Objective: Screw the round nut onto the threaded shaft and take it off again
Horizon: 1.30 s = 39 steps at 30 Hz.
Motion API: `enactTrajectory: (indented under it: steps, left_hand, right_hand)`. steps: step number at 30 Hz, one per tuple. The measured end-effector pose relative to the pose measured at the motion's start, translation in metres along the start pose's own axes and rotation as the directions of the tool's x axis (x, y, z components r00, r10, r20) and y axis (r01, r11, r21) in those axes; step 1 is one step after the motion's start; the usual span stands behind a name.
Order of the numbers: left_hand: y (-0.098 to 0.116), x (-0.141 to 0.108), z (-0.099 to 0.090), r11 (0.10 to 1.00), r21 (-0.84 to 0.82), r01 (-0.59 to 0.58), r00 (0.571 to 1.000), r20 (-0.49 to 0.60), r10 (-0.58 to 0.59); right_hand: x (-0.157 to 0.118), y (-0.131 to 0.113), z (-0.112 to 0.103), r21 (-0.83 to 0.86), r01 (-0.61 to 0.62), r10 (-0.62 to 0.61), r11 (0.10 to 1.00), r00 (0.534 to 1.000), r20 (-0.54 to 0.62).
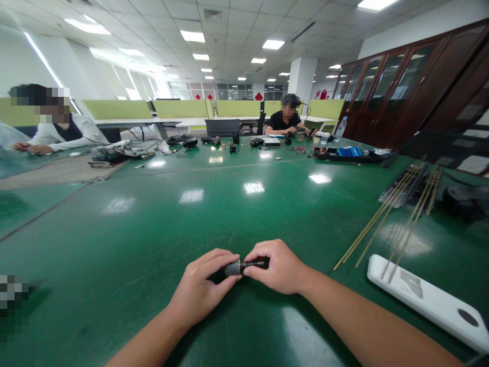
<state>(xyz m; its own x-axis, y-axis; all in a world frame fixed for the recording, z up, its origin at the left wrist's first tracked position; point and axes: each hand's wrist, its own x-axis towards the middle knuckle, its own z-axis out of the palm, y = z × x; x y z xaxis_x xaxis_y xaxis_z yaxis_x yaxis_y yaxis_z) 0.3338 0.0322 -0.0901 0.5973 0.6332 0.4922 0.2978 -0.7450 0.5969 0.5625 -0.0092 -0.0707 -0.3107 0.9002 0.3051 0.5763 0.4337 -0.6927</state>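
Observation:
My left hand is closed around a short grey metal cylinder, thumb and fingers on its sides. A thin dark rod with a spiral, spring-like or fluted surface sticks out of the cylinder's right end. It lies roughly level and points right. My right hand pinches at the base of this rod, where it meets the cylinder, with thumb and index finger. The rod's tip reaches into the hollow of the right hand. Both hands are just above the green tabletop. Whether rod and cylinder are one piece, I cannot tell.
Several thin wooden sticks lie at right, some over a long white case. A black tray, tools and cables lie along the far side. Two people sit there, one left, one far right. A pixelated object is at lower left.

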Motion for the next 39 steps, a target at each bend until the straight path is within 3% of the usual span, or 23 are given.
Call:
enactTrajectory:
  steps: [39]
  left_hand:
    - [-0.0012, -0.0029, -0.0018, 1.0, 0.024, -0.018, 0.999, -0.039, 0.019]
  right_hand:
    - [-0.0015, -0.0012, -0.0042, -0.022, 0.023, -0.024, 0.999, 1.0, -0.002]
